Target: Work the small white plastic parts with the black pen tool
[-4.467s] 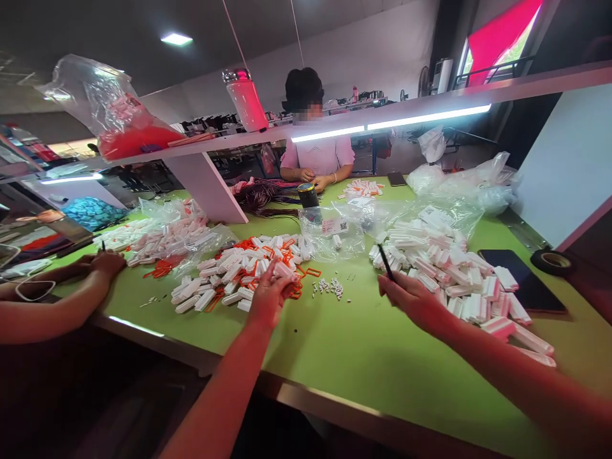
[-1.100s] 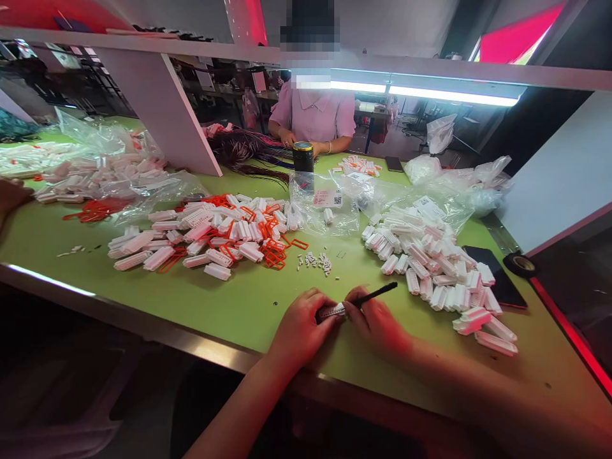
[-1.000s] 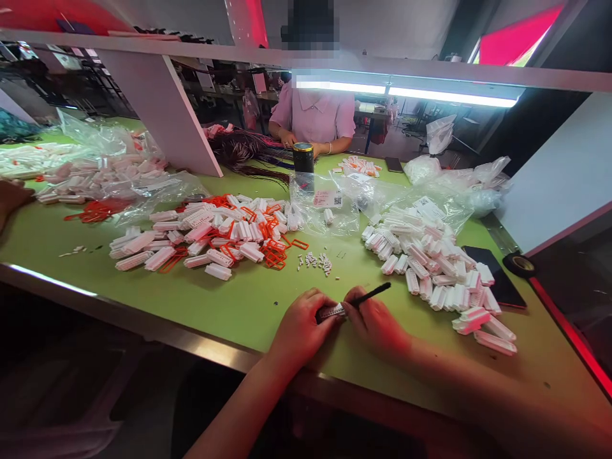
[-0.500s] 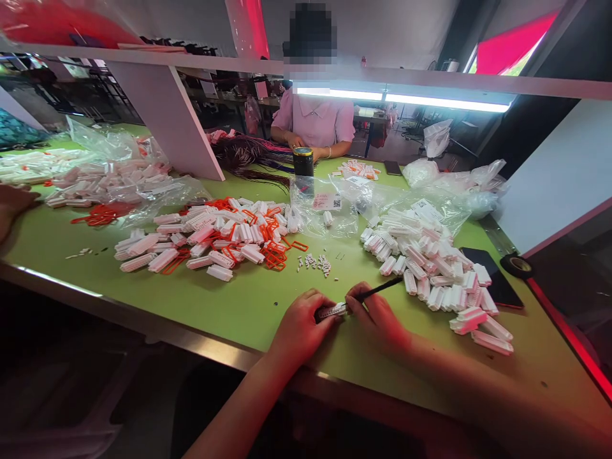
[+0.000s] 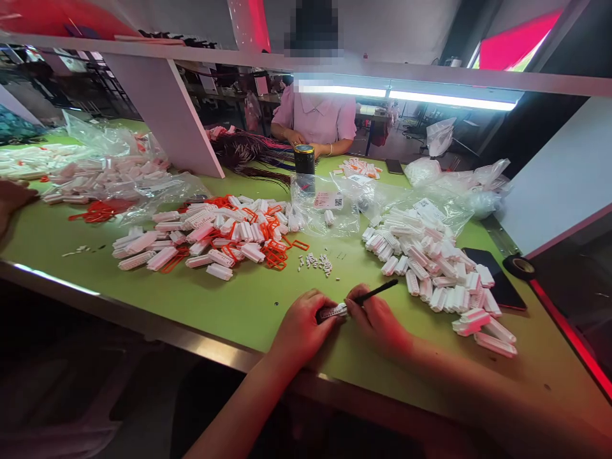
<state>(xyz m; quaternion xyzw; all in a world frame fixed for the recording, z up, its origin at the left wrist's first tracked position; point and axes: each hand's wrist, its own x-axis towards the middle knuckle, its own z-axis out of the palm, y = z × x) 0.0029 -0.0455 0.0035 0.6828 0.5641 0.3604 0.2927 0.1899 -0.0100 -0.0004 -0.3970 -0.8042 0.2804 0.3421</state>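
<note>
My left hand point(image 5: 306, 322) is closed around a white plastic connector housing point(image 5: 333, 312) with a row of small cavities, held just over the green table. At its right end, my right hand point(image 5: 375, 315) pinches a thin black stick-like tool point(image 5: 378, 292), which slants up and to the right. The fingers hide the tool's tip, so I cannot tell whether it touches the housing. Beyond my hands lies a small scatter of tiny white plugs point(image 5: 316, 262). A heap of white connector housings point(image 5: 430, 255) is to the right of my right hand.
More white housings mixed with orange frames point(image 5: 224, 236) lie at left centre. Clear plastic bags point(image 5: 325, 207) and a black can point(image 5: 305, 167) stand behind. Black tape point(image 5: 520, 267) and a dark tablet-like slab point(image 5: 497, 280) are at right. A co-worker point(image 5: 313, 121) sits opposite; another hand point(image 5: 14, 194) is far left.
The black tool's outer end has dipped slightly and shifted left in my right hand. My left hand keeps the housing in nearly the same place. The view has moved a little.
</note>
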